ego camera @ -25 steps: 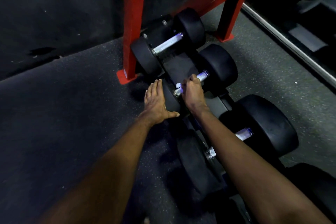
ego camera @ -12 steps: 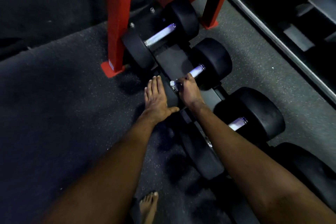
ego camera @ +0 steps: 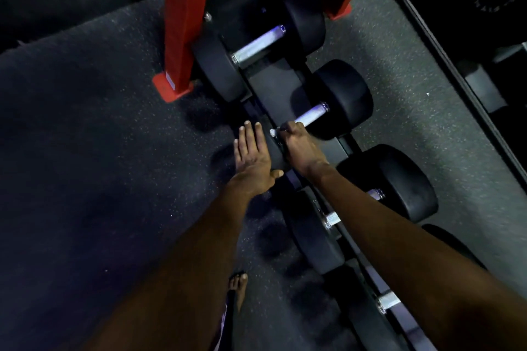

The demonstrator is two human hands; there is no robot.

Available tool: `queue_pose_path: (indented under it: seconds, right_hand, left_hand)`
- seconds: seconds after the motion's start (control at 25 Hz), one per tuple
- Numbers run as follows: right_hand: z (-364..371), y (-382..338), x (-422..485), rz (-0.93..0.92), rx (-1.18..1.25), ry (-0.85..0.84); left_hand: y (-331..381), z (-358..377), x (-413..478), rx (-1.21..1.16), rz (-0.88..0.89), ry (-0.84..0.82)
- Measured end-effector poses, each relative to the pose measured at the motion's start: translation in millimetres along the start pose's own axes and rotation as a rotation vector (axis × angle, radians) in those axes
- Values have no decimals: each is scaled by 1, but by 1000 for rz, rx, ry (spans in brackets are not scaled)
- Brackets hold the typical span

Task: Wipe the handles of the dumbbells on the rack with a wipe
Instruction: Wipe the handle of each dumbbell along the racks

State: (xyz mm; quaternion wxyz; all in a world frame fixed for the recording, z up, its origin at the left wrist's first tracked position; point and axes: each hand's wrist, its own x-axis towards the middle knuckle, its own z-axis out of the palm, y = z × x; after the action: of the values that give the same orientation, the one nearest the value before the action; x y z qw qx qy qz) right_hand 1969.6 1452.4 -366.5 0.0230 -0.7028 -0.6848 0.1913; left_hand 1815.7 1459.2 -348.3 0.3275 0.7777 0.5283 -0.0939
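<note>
A white wipe [ego camera: 273,131] peeks out at the near end of the handle [ego camera: 310,116] of the dumbbell [ego camera: 346,95] second from the rack's [ego camera: 271,85] far end. The right hand [ego camera: 299,147] curls its fingers round wipe and handle. The left hand [ego camera: 252,157], fingers straight, lies flat against that dumbbell's near head. A red upright [ego camera: 185,23] stands far left.

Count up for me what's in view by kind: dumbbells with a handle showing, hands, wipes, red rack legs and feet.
Dumbbells: 4
Hands, the left hand and the right hand: 2
Wipe: 1
Red rack legs: 2
Bare foot: 1
Total: 10
</note>
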Motion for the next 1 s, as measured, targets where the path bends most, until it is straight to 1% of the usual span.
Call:
queue_pose_path:
  seconds: [0.04,0.12,0.2,0.32,0.36,0.44,0.52,0.56,0.6,0.68,0.76,0.84,0.92,0.96,1.0]
  right_hand:
    - [-3,2,2,-22,-18,-19]
    - [-10,11,8,36,-27,3]
    - [-15,14,14,74,-88,7]
    - [-15,11,16,-59,-172,-51]
    - [-16,10,16,-51,-156,-35]
    - [-17,11,19,33,-95,-10]
    - [-13,4,15,13,-59,-43]
    - [-9,1,11,2,-7,-49]
    - [-6,-1,8,41,78,-36]
    - [0,-1,2,215,291,55]
    - [5,-6,-3,395,482,189]
    - [16,-15,-3,634,661,301]
    - [23,-23,4,977,848,339]
    - [25,-24,9,1115,988,346]
    - [26,-20,12,1196,1132,337]
  left_hand:
    - [-1,1,0,3,-1,1]
    - [-1,2,1,20,-9,9]
    - [-1,3,3,25,-16,-3]
    - [0,4,4,21,-28,3]
    - [0,4,4,15,-27,1]
    - [0,6,3,22,-37,8]
    - [1,5,2,22,-48,2]
    - [2,4,4,13,-49,-3]
    - [2,3,3,8,-50,-13]
    - [2,0,2,5,-53,-41]
    - [2,-1,1,4,-56,-46]
    - [3,0,1,-1,-60,-40]
    - [3,0,1,0,-58,-41]
    - [2,0,1,-1,-55,-46]
    - [2,0,1,-4,-52,-48]
